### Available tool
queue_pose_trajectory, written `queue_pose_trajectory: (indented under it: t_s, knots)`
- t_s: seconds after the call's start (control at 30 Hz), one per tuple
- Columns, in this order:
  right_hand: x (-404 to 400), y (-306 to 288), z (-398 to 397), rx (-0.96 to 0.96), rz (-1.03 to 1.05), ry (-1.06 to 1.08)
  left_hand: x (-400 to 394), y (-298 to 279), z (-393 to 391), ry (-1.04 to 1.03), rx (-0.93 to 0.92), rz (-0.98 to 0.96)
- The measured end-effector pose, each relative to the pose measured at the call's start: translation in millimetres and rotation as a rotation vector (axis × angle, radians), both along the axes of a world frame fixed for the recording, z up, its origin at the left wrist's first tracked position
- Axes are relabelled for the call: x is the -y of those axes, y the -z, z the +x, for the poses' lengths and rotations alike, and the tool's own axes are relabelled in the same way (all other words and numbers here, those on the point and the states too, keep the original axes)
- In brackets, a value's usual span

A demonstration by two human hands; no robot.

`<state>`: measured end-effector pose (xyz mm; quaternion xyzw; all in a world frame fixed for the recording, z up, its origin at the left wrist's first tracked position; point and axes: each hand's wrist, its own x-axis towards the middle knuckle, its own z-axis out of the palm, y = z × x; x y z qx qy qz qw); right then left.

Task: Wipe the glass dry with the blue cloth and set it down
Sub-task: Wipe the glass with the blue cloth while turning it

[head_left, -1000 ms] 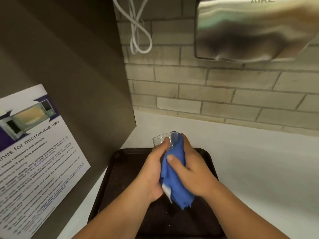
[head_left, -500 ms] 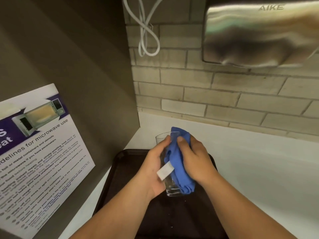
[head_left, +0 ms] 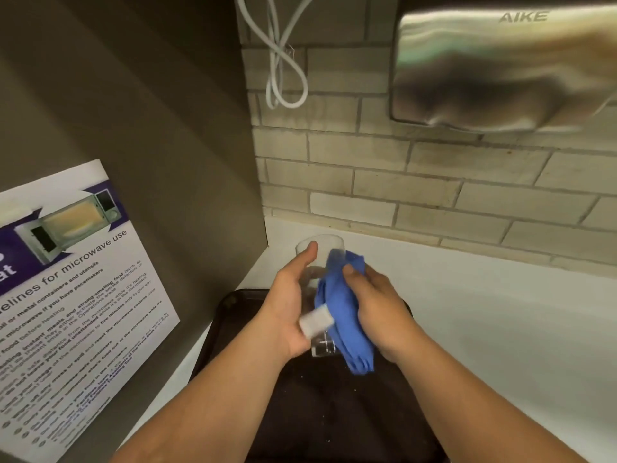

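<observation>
A clear drinking glass (head_left: 325,248) is held upright above a dark tray (head_left: 334,412). My left hand (head_left: 288,305) wraps its left side, thumb near the rim. My right hand (head_left: 377,309) presses the blue cloth (head_left: 344,315) against the glass's right side. The cloth drapes from just below the rim past the base, and its white label (head_left: 315,324) sticks out toward my left palm. Much of the glass wall is hidden by hands and cloth.
White counter (head_left: 500,329) stretches to the right of the tray. A brick wall (head_left: 400,182) stands behind, with a steel hand dryer (head_left: 500,68) and a looped white cable (head_left: 280,61) on it. A dark side panel carries a microwave notice (head_left: 66,295) at left.
My right hand and the cloth have shifted on the glass: the cloth slid up to the rim, then settled lower along its right side. The white label and the glass base came into sight.
</observation>
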<state>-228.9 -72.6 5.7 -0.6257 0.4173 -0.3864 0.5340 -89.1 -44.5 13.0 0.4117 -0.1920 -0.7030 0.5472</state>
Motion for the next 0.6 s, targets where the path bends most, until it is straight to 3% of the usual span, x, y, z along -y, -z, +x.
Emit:
queue_pose_trajectory:
  t_s: [0.1, 0.17, 0.23, 0.3, 0.4, 0.6]
  knots:
    - [-24, 12, -2, -0.144, -0.259, -0.178, 8, 1, 8, -0.044, 0.06, -0.031]
    - [-19, 9, 4, -0.202, -0.36, -0.152, 7, 5, 6, 0.014, 0.048, -0.017]
    - [-5, -2, 8, -0.163, -0.311, 0.012, 3, 4, 2, 0.06, 0.038, 0.004]
    - [8, -11, 10, -0.048, -0.118, 0.111, 3, 1, 1, 0.071, 0.007, 0.019]
    - [13, -6, 9, -0.007, 0.057, 0.079, 10, -2, 7, 0.025, 0.009, 0.053]
    - [16, 1, 16, -0.143, -0.112, 0.079, 9, 5, -1, -0.027, 0.124, 0.08]
